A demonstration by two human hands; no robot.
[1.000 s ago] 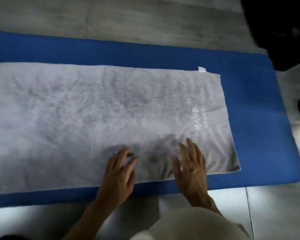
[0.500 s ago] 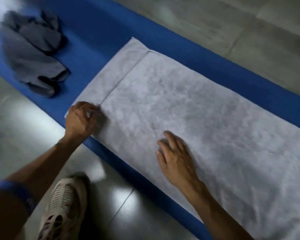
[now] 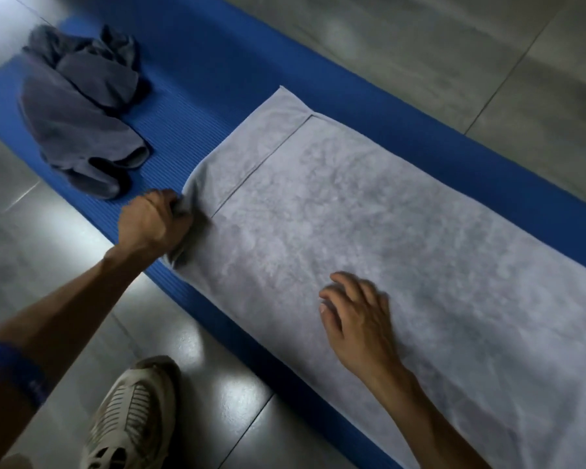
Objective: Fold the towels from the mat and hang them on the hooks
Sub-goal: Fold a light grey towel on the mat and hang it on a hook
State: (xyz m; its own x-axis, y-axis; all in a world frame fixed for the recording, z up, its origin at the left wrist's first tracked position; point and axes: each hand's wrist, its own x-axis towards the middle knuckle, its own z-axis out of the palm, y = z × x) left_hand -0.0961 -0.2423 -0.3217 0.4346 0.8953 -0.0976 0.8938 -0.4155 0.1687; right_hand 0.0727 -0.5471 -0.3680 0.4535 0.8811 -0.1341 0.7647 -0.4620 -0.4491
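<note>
A pale grey towel (image 3: 369,231) lies flat on the mat (image 3: 197,130); left hand (image 3: 153,225) grips its corner, right hand (image 3: 356,319) rests spread on it.

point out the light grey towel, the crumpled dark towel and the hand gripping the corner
light grey towel (image 3: 369,211), head view, on its flat middle
dark towel (image 3: 82,130), head view, on the middle of the crumpled heap
left hand (image 3: 151,223), head view, on the back of the hand gripping the towel's near corner

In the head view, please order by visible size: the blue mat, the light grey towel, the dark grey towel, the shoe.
1. light grey towel
2. blue mat, much covered
3. dark grey towel
4. shoe, nearer the camera, so unsure.
</note>
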